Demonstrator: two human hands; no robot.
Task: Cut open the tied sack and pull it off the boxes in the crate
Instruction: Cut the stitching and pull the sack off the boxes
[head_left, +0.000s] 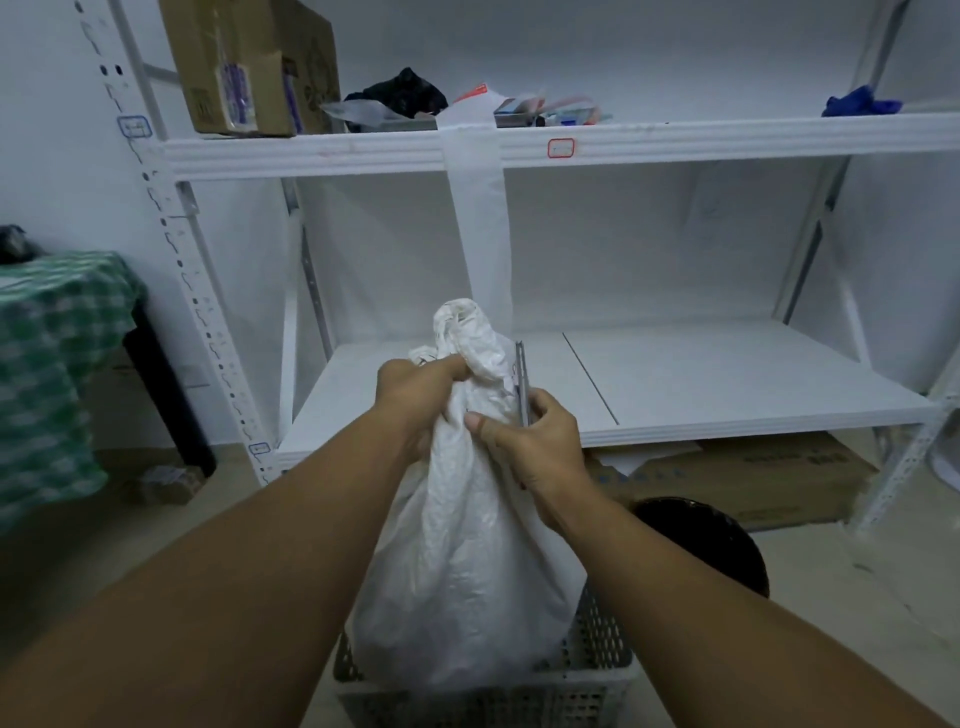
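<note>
A white woven sack (462, 561) stands upright in a pale perforated plastic crate (597, 670) at the bottom centre. Its top is bunched into a tied neck (462, 332). My left hand (415, 395) grips the sack just below that neck. My right hand (535, 447) holds a pair of scissors (521, 384), blades pointing up beside the neck on its right, with the thumb against the sack. The boxes inside are hidden by the sack.
A white metal shelf rack (675, 415) stands right behind the crate. A dark round bin (711, 540) sits on the floor to the right, with a flat cardboard box (769, 478) under the lowest shelf. A table with a green checked cloth (57, 353) is at left.
</note>
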